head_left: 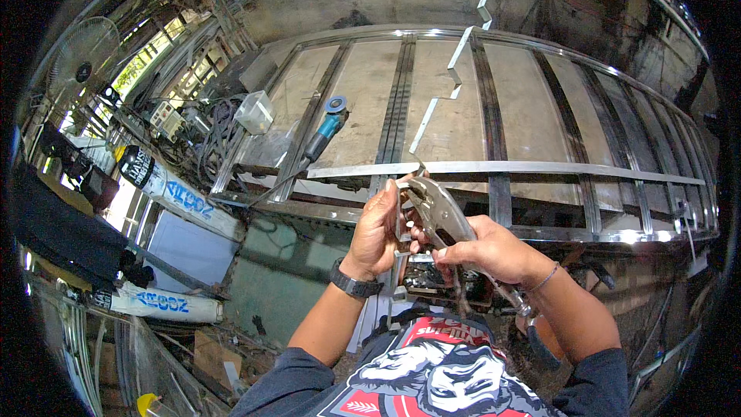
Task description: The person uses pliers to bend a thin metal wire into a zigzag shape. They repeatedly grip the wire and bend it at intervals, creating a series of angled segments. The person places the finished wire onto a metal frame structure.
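A thin metal strip (425, 125), bent in a zigzag, runs from between my hands up over the work and away toward the far wall. My left hand (374, 235) is closed around its near end, fingers and thumb pinching it upright. In my right hand (502, 251) is a pair of locking pliers (446, 215), gripped around the handles. The jaws of the pliers are up against the strip beside my left fingertips; whether they bite on it I cannot tell. More bent steps of the strip hang below my hands, partly hidden.
Beyond my hands lies a long shiny metal frame (494, 127) with crossbars, and a flat bar (502, 168) rests across it. A teal angle grinder (328, 127) lies on its left part. Two gas cylinders (185, 199), a clear plastic box (255, 112) and a fan (83, 66) are at left.
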Available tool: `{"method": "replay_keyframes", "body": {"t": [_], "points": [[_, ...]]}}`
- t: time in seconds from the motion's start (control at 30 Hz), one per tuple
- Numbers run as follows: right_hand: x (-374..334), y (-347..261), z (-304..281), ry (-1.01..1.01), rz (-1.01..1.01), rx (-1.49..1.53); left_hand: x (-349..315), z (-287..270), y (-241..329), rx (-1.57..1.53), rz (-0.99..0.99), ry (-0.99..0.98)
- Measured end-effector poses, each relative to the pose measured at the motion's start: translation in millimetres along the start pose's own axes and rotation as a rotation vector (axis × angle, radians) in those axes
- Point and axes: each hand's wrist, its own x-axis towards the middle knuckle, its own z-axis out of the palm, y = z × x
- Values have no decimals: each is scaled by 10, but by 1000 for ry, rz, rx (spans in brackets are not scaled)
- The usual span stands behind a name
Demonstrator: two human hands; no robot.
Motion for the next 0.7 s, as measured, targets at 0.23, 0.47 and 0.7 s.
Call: {"method": "replay_keyframes", "body": {"t": [0.23, 0.47, 0.7], "points": [[-82, -156, 4, 4, 65, -133, 3, -112, -94, 264, 124, 85], [-126, -121, 71, -72, 218, 194, -44, -8, -181, 370, 172, 117], [-189, -173, 184, -81, 266, 292, -85, 52, -164, 325, 204, 93]]}}
